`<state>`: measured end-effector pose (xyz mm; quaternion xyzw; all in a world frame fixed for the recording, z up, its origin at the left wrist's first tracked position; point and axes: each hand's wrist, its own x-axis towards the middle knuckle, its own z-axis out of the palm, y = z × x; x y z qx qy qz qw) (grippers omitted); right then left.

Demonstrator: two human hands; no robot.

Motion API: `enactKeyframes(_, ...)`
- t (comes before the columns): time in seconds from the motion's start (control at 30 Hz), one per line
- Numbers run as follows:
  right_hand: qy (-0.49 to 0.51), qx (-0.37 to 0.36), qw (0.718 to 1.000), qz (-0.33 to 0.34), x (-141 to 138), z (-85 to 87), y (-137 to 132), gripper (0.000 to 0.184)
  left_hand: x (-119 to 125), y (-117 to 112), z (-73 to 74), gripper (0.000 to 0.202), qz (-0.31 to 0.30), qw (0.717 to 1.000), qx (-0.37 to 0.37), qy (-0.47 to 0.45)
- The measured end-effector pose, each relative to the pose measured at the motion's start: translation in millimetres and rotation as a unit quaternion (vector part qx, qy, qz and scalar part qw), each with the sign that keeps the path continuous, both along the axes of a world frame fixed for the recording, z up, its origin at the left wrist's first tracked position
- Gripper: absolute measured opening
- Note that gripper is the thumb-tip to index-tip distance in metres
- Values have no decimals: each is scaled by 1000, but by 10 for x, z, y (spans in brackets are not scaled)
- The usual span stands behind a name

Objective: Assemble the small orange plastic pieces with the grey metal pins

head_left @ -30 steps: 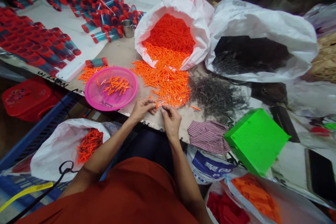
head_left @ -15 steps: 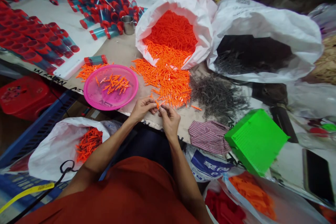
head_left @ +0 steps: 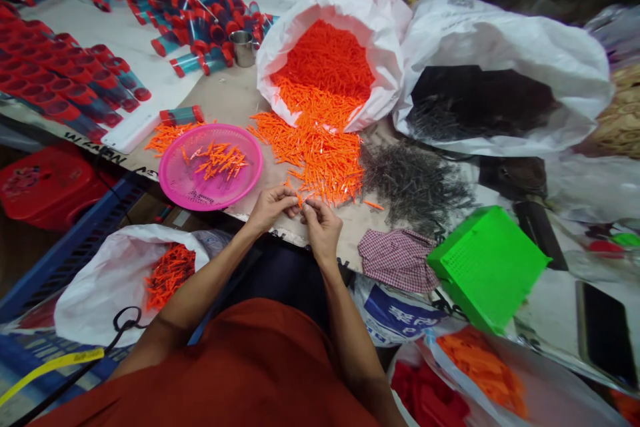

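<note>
Across the tabletop [head_left: 215,97], a white sack [head_left: 273,47] lies open, spilling an orange pile of small plastic pieces [head_left: 325,167] towards the near edge, with a heap of thin black pieces [head_left: 417,180] just beside it; off to the left, a pink mesh basket [head_left: 175,180] holds more. And here's the left hand [head_left: 270,210], its grip pinching one small orange piece [head_left: 300,199], the right hand [head_left: 324,225] close alongside, fingers bunched, contents too small to tell.
</note>
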<state>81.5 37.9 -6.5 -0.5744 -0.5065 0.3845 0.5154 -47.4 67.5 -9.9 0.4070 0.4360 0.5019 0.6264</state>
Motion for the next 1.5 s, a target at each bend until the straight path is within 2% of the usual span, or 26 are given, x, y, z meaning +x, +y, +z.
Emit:
enactKeyframes(0.53,-25,17,1000,7,-1,-57,-3,19,9,0,13,20,-1,1000,7,-17)
enactKeyframes(0.77,-16,14,1000,7,-2,-29,-20,18,15,-6,13,19,6,1000,9,-7)
enactKeyframes(1.0,5,4,1000,4,-7,-21,-21,19,15,-9,6,22,3,1000,2,-6)
enactKeyframes(1.5,-34,12,999,15,-7,-15,-2,19,9,14,4,25,7,999,-29,-21)
